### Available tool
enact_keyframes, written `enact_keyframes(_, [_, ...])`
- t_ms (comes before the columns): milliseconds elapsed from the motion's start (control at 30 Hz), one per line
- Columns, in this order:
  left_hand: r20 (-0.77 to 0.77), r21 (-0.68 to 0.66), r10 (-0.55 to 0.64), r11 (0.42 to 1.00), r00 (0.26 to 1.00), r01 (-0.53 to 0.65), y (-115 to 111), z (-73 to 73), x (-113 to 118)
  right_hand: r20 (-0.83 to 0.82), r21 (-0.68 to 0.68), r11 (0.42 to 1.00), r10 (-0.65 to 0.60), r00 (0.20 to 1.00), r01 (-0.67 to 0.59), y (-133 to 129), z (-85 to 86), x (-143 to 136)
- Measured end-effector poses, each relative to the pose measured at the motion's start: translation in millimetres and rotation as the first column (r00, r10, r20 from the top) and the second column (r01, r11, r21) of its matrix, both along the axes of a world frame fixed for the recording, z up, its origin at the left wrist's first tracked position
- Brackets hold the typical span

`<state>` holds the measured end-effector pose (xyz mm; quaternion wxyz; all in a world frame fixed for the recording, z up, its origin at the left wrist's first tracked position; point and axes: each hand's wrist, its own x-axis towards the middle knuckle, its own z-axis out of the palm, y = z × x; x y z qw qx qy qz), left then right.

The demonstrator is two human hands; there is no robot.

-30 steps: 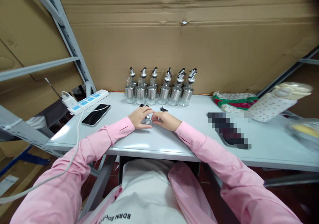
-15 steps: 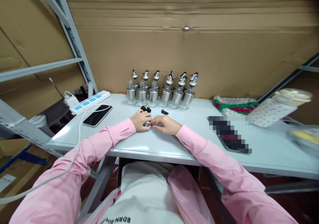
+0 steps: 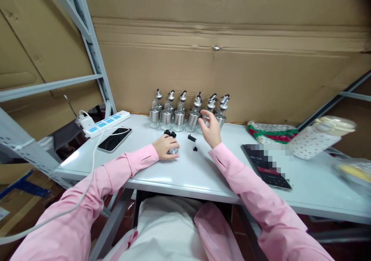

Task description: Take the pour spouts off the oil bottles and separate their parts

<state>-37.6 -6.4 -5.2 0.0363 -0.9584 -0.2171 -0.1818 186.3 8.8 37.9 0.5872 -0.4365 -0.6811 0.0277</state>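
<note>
Left hand (image 3: 165, 147) rests on the table (image 3: 185, 172), left of centre, with its fingers curled over a small silvery part (image 3: 173, 151). The part lies low against the tabletop and is mostly covered, so its full shape cannot be told. For good control, brace it with light, even pressure and leave its exposed side accessible.

To the right, at nearly the same depth, lies a small black piece (image 3: 195, 149). It is easily brushed aside; lift any sleeve or fingers over it rather than across it. Slightly farther lies a longer black piece (image 3: 191, 137), and just beyond the left hand sits a cluster of black parts (image 3: 169, 133). Pick such pieces singly, by fingertip.

Right hand (image 3: 211, 131) is raised on the right, thumb and fingers parted, with no object visible in its grasp. It overlaps the bottles behind it; contact cannot be confirmed. Allow clearance here, since a knock could topple the row.

Farther back, three bottles without spouts (image 3: 167, 118) stand on the left of the near row; bottles with spouts (image 3: 193, 118) stand right of them and behind. Cardboard (image 3: 162, 67) backs the table.
</note>
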Motion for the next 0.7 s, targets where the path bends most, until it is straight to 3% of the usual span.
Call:
enact_keyframes(200, [0.030, -0.007, 0.003, 1.000, 1.000, -0.003, -0.2, -1.9, 1.2, -0.183, -0.135, 0.990, -0.062, 0.981, 0.037, 63.6, -2.0, -2.3])
enact_keyframes(333, [0.001, -0.024, 0.014, 1.000, 1.000, -0.014, -1.9, 0.2, 0.9, -0.211, -0.182, 0.982, -0.087, 0.974, 0.048, 87.9, -1.3, -10.0])
enact_keyframes(533, [0.013, -0.018, -0.018, 1.000, 1.000, 0.018, -2.1, 1.5, -0.3, -0.204, -0.210, 0.965, -0.199, 0.959, 0.155, 97.0, 8.1, -17.3])
enact_keyframes(700, [0.201, 0.063, 0.020, 0.997, 0.979, -0.034, -2.4, 6.8, -1.7, -0.236, -0.023, 0.982, -0.186, 0.954, 0.186, 75.9, 17.9, -19.4])
